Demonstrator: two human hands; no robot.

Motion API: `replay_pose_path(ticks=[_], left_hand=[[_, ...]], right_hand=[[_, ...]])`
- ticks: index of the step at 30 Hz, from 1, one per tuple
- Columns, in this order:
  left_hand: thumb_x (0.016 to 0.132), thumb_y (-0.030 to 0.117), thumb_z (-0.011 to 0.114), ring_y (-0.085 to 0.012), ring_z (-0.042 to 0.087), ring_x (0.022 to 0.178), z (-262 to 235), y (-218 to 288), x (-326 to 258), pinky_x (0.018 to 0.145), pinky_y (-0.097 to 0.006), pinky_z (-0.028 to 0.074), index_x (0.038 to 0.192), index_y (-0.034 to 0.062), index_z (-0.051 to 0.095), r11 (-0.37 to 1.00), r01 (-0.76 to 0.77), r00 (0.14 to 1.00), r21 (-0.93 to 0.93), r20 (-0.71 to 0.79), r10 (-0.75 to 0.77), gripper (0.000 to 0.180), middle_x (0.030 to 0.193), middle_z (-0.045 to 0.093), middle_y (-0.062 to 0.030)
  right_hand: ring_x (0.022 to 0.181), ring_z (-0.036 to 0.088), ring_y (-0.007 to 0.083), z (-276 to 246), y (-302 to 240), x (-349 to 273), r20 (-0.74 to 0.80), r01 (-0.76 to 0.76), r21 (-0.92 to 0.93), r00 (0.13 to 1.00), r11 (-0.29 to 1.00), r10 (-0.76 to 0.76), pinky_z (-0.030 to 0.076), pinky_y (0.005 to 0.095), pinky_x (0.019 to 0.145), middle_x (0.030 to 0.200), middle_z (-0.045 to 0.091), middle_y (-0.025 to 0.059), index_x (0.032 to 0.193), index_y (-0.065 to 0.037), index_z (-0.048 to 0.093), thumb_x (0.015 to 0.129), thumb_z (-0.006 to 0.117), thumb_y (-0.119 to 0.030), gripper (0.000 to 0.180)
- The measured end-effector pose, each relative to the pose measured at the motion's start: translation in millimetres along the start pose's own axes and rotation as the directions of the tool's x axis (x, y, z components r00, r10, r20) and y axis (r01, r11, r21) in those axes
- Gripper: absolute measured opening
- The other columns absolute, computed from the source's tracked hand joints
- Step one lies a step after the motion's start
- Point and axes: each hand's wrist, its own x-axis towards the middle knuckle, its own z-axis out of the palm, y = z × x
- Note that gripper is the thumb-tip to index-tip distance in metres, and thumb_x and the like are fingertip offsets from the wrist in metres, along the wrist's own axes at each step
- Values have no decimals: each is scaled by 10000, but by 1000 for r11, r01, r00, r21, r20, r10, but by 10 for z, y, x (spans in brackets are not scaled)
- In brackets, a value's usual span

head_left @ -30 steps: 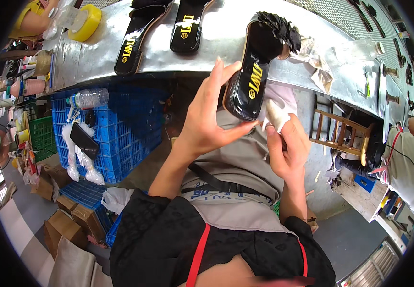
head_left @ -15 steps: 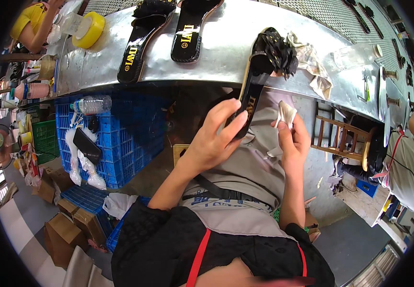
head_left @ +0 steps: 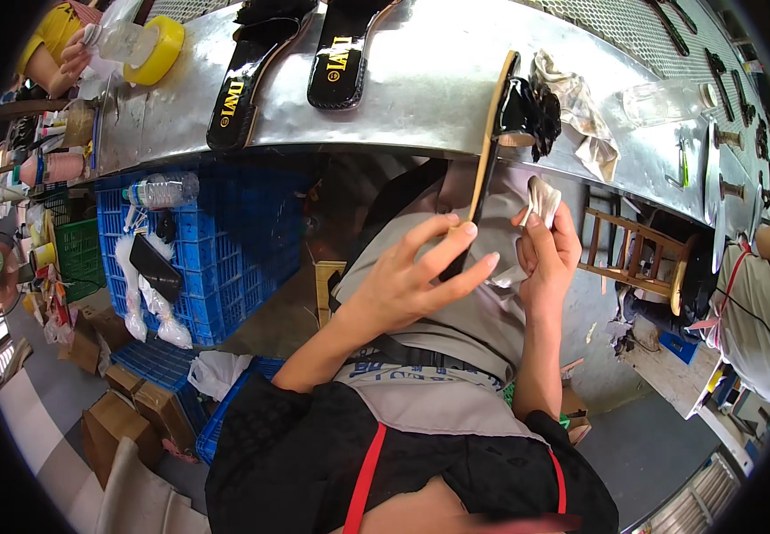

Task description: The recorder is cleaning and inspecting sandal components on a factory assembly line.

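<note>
My left hand (head_left: pixel 411 280) grips a black slide sandal (head_left: pixel 489 147) by its heel end. The sandal is tilted nearly edge-on, showing its tan sole edge, with the shiny dark upper pointing away over the metal table's rim. In my right hand (head_left: pixel 552 258), a small folded white cloth (head_left: pixel 541 198) is pinched between thumb and fingers, just right of the sandal and apart from it. Two more black sandals, one on the left (head_left: pixel 241 89) and one beside it (head_left: pixel 342 62), lie on the table with yellow lettering on their insoles.
The metal table (head_left: pixel 403 116) spans the front. A stained rag (head_left: pixel 588 120) and a clear bottle (head_left: pixel 665 102) lie at its right, a yellow roll (head_left: pixel 159 51) at its left near another person's hand (head_left: pixel 73 55). Below stand blue crates (head_left: pixel 247 285) and a wooden stool (head_left: pixel 638 254).
My left hand has turned the sandal from insole-up to nearly edge-on and shifted slightly right. My right hand still pinches the cloth. The other person's hand has come beside the yellow roll.
</note>
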Motion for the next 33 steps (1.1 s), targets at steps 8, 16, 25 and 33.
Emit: replay_pose_path(ticks=[8, 16, 25, 33], left_hand=[[755, 14, 684, -291, 544, 1171, 3, 62, 80, 926, -359, 556, 1211, 169, 698, 992, -87, 996, 87, 24, 85, 481, 1352, 501, -94], [775, 172, 858, -383, 476, 1300, -111, -273, 340, 1060, -422, 454, 1397, 43, 506, 925, 263, 938, -273, -150, -311, 726, 1421, 476, -166], [832, 230, 772, -406, 474, 1263, -520, -722, 698, 1083, -488, 381, 1353, -5, 504, 876, 364, 915, 316, -295, -274, 632, 1337, 527, -192], [785, 342, 811, -405, 554, 1162, -425, -1363, 577, 1015, -471, 445, 1407, -79, 439, 727, 541, 813, 422, -484, -324, 839, 1238, 584, -257]], right_hand=[[883, 579, 94, 161, -286, 10, 58, 293, -284, 956, 913, -289, 469, 228, 778, 1075, 663, 90, 1376, 57, 544, 1003, 524, -10, 380], [926, 590, 107, 65, -222, 31, 21, 299, -266, 952, 917, -304, 462, 236, 820, 1095, 648, 95, 1371, 76, 543, 1006, 540, -40, 383], [574, 332, -30, -196, 114, -4, -5, 282, -300, 955, 911, -297, 218, 168, 498, 951, 641, -11, 1383, -15, 553, 1010, 544, -71, 377], [571, 340, -28, -205, 246, -139, 17, 219, -267, 975, 938, -222, 217, 170, 498, 925, 644, -17, 1346, -13, 573, 1000, 567, -90, 354]])
